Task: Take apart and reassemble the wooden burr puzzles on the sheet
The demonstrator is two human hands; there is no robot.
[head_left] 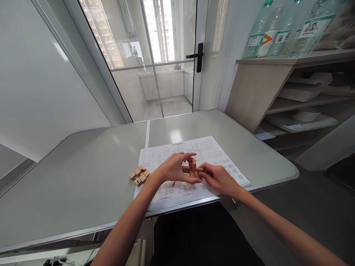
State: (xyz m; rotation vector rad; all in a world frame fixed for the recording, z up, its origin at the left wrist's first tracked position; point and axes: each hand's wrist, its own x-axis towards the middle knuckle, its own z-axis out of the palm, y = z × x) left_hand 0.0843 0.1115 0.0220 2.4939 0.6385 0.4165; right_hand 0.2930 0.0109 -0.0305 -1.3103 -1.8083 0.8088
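Note:
Wooden interlocking puzzle pieces [193, 168], set crosswise to one another, are held above a printed sheet. My left hand [173, 168] curves around them from the left, thumb below and fingers above. From the right, my right hand [219, 178] pinches the end of a wooden bar [199, 169] that joins the cluster; its fingertips are partly hidden. The white paper [216, 147] beneath carries rows of small line diagrams. To the left, a snake-like group of small wooden cubes [139, 175] lies partly over the paper's edge, one with a dark mark.
The grey-green table [97, 173] has a metal rim close to my lap. At the right stands a wooden shelf [257, 88] with bottles [255, 40] on top and trays and a bowl [306, 115] inside. A glass door with a black handle [199, 57] is beyond the table.

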